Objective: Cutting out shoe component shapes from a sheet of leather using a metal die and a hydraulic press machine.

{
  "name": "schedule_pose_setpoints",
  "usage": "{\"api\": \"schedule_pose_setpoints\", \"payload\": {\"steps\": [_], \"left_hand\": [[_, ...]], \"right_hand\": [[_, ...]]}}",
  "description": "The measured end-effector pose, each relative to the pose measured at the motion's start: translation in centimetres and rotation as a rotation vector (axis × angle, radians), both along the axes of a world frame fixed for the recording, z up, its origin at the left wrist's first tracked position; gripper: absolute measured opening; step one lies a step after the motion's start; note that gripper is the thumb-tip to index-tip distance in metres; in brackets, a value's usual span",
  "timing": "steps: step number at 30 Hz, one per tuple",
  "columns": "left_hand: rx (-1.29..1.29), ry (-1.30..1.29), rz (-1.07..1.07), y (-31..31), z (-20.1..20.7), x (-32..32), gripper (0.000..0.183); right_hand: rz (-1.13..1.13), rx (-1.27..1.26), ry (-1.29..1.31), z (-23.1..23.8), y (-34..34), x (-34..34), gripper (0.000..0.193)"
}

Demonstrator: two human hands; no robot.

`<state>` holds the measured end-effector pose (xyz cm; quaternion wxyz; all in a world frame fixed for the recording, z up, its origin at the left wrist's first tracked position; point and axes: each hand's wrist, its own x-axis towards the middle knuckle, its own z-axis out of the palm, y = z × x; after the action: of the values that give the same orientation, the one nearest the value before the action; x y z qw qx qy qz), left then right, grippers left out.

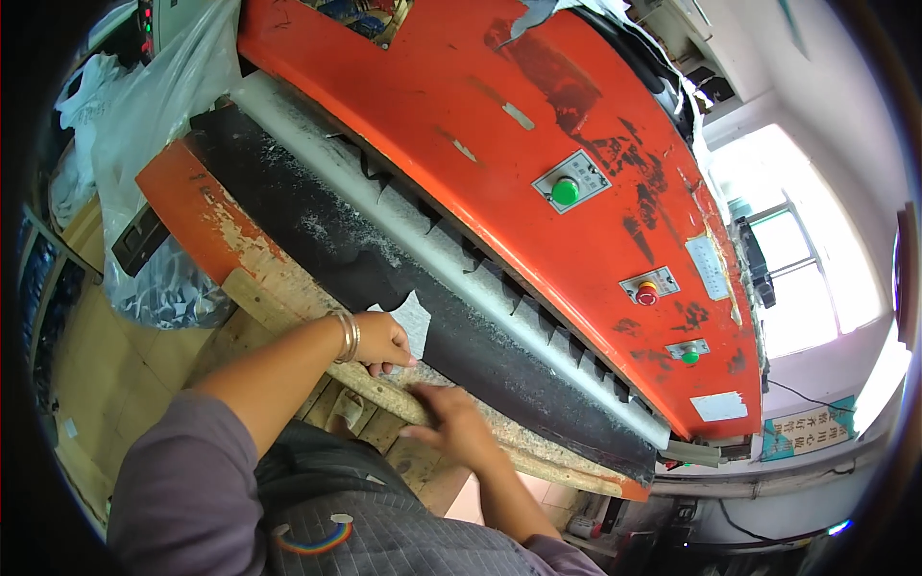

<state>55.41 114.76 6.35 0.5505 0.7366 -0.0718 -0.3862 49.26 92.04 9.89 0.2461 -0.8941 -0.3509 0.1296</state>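
Observation:
My left hand [384, 341], with bracelets at its wrist, is over the near edge of the machine's bed. Its fingers are curled closed on a small light-grey, jagged-edged sheet piece [414, 324], partly hidden behind the knuckles. Beneath that piece runs a long strip of black sheet material [461, 341], dusted with pale specks. Close by on the right, my right hand [456, 422] hovers at the worn wooden edge [499, 432], thumb and fingers apart, slightly blurred and holding nothing I can see.
A large orange machine [576, 259] rises beyond the strip, with a green button [565, 191], a red knob [645, 293] and another green button [690, 356]. A pale roller-like bar [423, 254] runs along its base. Clear plastic bags [158, 125] hang at left; a window [792, 240] is at right.

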Motion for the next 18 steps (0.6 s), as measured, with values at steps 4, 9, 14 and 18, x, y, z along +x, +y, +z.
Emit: {"api": "schedule_pose_setpoints", "payload": {"steps": [4,9,14,18], "left_hand": [[-0.011,0.020,-0.056,0.2,-0.7,0.2,0.038],[-0.007,0.024,-0.078,0.4,-1.2,1.1,0.042],[-0.055,0.131,-0.138,0.3,-0.9,1.8,0.044],[-0.114,0.287,-0.197,1.3,-0.4,3.6,0.042]], "right_hand": [[-0.181,-0.145,-0.175,-1.2,2.9,-2.5,0.052],[-0.220,-0.177,-0.163,-0.8,3.1,-1.5,0.046],[-0.032,-0.207,-0.027,1.0,2.1,1.1,0.046],[-0.213,-0.062,0.388,3.2,1.3,10.8,0.058]]}}
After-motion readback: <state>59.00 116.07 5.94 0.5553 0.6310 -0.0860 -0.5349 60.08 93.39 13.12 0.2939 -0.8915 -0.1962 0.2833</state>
